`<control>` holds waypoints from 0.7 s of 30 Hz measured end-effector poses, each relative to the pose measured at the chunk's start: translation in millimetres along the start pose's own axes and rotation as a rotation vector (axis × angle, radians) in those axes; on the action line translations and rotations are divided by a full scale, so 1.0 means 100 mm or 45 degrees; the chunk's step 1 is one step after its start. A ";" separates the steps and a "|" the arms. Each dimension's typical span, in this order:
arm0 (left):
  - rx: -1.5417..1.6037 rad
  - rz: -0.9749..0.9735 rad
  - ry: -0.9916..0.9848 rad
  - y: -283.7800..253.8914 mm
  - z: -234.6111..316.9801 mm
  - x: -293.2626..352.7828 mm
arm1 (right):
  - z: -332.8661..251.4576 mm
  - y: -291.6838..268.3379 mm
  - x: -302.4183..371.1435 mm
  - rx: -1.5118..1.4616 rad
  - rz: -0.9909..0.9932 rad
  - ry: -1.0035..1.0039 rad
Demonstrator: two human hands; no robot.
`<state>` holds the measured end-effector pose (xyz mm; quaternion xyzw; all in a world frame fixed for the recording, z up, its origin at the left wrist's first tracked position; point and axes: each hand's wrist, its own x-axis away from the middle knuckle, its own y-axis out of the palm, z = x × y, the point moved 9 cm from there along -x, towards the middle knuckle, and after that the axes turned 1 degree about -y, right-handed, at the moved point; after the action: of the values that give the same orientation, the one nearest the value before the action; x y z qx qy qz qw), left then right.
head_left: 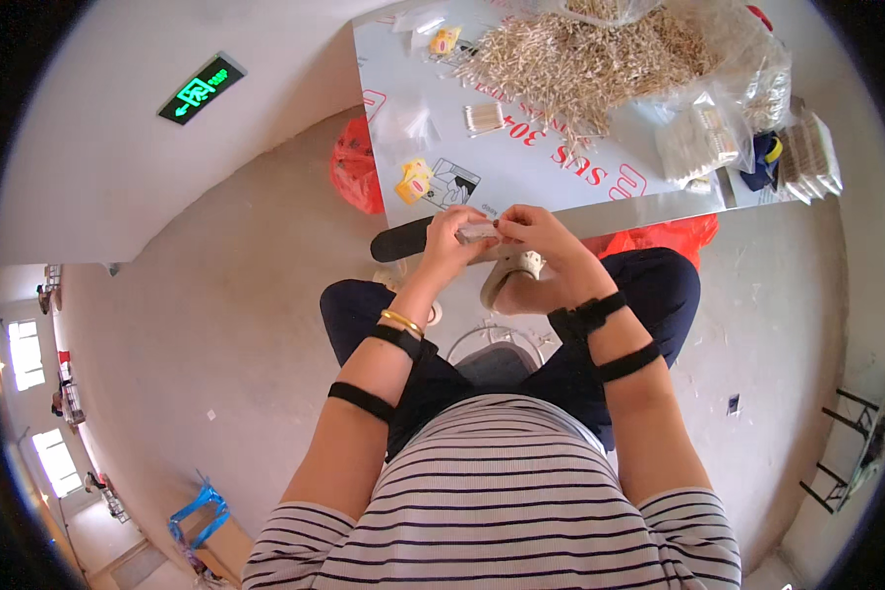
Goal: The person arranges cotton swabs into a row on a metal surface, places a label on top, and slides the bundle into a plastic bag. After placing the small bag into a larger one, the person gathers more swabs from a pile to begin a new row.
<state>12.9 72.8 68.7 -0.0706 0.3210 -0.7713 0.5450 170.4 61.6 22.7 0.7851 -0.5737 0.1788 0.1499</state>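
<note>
Just off the table's near edge, my left hand is closed round a small whitish, clear-looking packet; its contents are too small to tell. My right hand pinches at the right end of the same packet, fingertips close to those of the left. Beyond them on the metal-topped table lie yellow printed cards, a stack of clear plastic bags and a small row of cotton swabs. A big loose heap of cotton swabs spreads over the far side.
Filled clear packs lie at the table's right, with more packs at its corner beside a dark blue and yellow object. Red plastic bags hang left of the table and lie under it. A black folding frame stands far right.
</note>
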 end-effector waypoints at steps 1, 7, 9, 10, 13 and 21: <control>0.000 0.002 0.011 -0.04 0.15 -0.03 | -0.12 -0.02 0.10 -0.074 -0.052 -0.078; 0.901 -0.123 -0.431 -0.36 0.86 0.08 | -1.14 -0.01 0.98 -0.240 -0.062 -0.409; 0.796 -0.121 -0.396 -0.53 0.97 0.14 | -1.51 0.07 1.24 -0.265 -0.030 -0.553; 0.726 -0.130 -0.370 -0.58 1.02 0.17 | -1.68 0.15 1.35 -0.078 -0.048 -0.670; 0.731 -0.139 -0.277 -0.69 1.26 0.20 | -1.86 0.28 1.52 0.141 -0.056 -0.764; 0.973 -0.010 -0.269 -0.92 1.49 0.42 | -1.83 0.41 1.66 -0.246 -0.157 -0.751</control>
<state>-8.4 -8.3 228.3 0.0572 -0.0474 -0.8257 0.5592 157.5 -11.1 262.2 0.8186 -0.5581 -0.1213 0.0613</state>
